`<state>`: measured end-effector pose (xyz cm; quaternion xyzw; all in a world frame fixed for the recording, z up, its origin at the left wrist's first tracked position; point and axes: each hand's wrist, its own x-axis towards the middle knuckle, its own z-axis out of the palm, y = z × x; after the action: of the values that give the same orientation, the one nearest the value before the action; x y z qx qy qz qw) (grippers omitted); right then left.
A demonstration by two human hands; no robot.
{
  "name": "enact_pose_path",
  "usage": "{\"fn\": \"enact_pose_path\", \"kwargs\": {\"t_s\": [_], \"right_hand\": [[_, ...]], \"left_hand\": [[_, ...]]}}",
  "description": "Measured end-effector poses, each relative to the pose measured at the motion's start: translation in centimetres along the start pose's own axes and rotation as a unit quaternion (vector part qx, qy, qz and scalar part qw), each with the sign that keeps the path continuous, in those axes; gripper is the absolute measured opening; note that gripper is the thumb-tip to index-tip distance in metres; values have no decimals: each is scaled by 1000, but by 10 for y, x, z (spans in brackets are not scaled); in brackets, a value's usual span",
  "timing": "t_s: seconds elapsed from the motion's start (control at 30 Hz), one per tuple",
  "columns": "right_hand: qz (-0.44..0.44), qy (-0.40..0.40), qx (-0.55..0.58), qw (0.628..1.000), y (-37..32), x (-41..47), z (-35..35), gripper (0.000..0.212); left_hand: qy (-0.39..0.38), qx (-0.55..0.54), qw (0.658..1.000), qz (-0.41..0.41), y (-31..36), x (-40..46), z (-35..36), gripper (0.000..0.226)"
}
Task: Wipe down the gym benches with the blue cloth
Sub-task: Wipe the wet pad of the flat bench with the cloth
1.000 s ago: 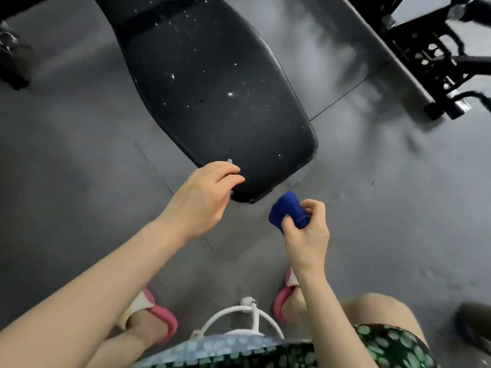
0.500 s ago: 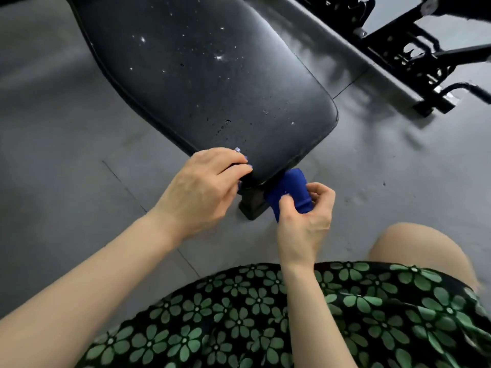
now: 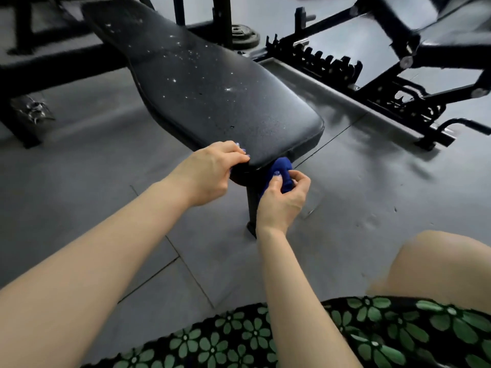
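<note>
From the head camera, you are looking down at a long black padded gym bench (image 3: 212, 96) that runs from the upper left toward your hands, its vinyl top speckled with small bright droplets. Your left hand (image 3: 210, 173) is at the near end of the pad, fingers curled over the rounded edge with the fingertips (image 3: 240, 152) on the top surface and the thumb hidden below the rim, so it grips the bench end. Your right hand (image 3: 281, 200) is just beside it, below the pad's near corner, fingers and thumb curled round a bunched deep blue cloth (image 3: 283, 168). The cloth sits tucked under the pad's edge, against or just in front of the black metal support post (image 3: 252, 205) that drops to the floor; you cannot tell whether it touches the underside of the pad.

The bench stands on dark grey rubber floor tiles (image 3: 106, 235). To the right lies a black steel adjustable frame with a toothed ladder rail (image 3: 332, 65), well apart from your hands. A round weight plate (image 3: 244, 35) rests on the floor behind the bench. At the bottom edge your black dress with green flower print (image 3: 345, 335) and a bare knee (image 3: 438, 264) fill the frame.
</note>
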<state>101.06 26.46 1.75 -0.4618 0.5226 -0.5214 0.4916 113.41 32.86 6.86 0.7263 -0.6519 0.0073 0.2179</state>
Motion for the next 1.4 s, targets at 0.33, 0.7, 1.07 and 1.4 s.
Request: {"fn": "enact_pose_path", "kwargs": {"t_s": [0.33, 0.7, 1.07, 1.4], "right_hand": [[-197, -92, -95, 971, 1, 0, -37, 23], [-400, -109, -147, 898, 9, 49, -40, 40], [-498, -257, -161, 813, 13, 27, -36, 23], [-708, -301, -296, 566, 5, 70, -33, 39]], "left_hand": [[-33, 6, 998, -61, 17, -4, -2, 63], [35, 20, 996, -75, -19, -21, 21, 72], [153, -76, 980, -107, -13, -31, 52, 79], [191, -53, 970, -142, -44, -23, 49, 79]]}}
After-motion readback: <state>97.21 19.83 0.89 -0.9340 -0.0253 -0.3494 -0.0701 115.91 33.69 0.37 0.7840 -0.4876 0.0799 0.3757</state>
